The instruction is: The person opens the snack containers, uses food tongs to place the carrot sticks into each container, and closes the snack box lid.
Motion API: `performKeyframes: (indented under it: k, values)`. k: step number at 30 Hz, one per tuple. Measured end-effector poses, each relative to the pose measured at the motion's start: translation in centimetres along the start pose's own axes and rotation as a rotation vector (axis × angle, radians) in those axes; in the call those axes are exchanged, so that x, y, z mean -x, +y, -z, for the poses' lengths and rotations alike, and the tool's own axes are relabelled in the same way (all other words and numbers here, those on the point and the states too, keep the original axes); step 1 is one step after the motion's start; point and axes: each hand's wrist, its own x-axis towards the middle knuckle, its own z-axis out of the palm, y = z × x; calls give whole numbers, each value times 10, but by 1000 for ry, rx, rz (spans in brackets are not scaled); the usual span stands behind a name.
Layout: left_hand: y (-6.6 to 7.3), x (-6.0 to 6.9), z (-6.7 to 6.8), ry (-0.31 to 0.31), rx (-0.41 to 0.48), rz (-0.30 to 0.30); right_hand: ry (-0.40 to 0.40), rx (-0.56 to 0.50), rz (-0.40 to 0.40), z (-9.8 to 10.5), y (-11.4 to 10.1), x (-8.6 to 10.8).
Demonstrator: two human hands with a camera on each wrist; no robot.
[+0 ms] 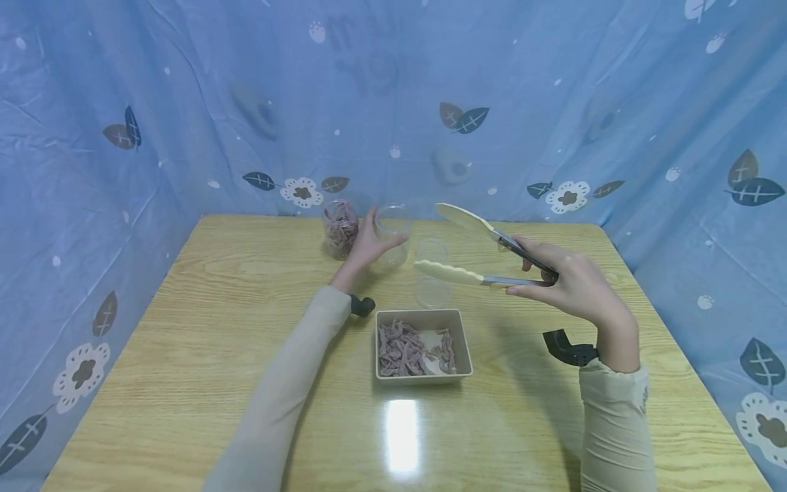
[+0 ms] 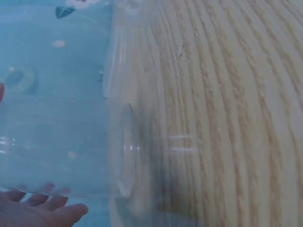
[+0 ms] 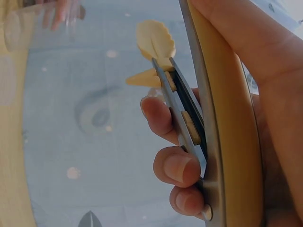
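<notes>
My left hand (image 1: 365, 246) reaches to the back of the table, spread beside a clear empty jar (image 1: 393, 257). Its thumb and fingers lie either side of the jar's wall; contact is hard to tell. In the left wrist view, fingers (image 2: 52, 208) show near the transparent jar (image 2: 61, 142). Left of this hand stands another clear jar (image 1: 341, 231) filled with purplish-brown strips. My right hand (image 1: 574, 280) grips metal tongs (image 1: 455, 273) with pale yellow scalloped heads, raised above the table. The tongs' arms are spread apart with nothing between them.
A beige rectangular box (image 1: 424, 381) stands at mid-table, holding purplish strips (image 1: 401, 350) mostly on its left side. Two clear round lids (image 1: 433, 294) lie behind it. A blue patterned curtain (image 1: 393, 109) hangs around the wooden table (image 1: 246, 287).
</notes>
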Motion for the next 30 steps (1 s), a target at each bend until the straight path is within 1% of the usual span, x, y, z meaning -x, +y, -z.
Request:
performKeyframes:
  k: [4,6,11,16,20,23,25,26,30]
  values:
    - [-5,-3,0,-7,21,-8,-3,3,-6,-1,0,0]
    - [-6,-3,0,-2,38,-27,-3,7,-5,-1,1,-1]
    - [-5,3,2,12,58,-50,-11,-9,-10,1,2,0]
    - [-1,15,7,16,39,-70,-19,-28,-39,3,1,1]
    - [7,27,13,38,44,-95,-26,-28,-30,3,2,1]
    - [13,36,17,49,49,-103,-36,-31,-23,2,2,1]
    - [17,42,21,46,47,-108,-46,-32,-25,2,2,1]
    - [23,48,24,38,47,-105,-51,-34,-28,1,2,1]
    - [26,61,32,21,51,-116,-62,-19,-17,0,1,1]
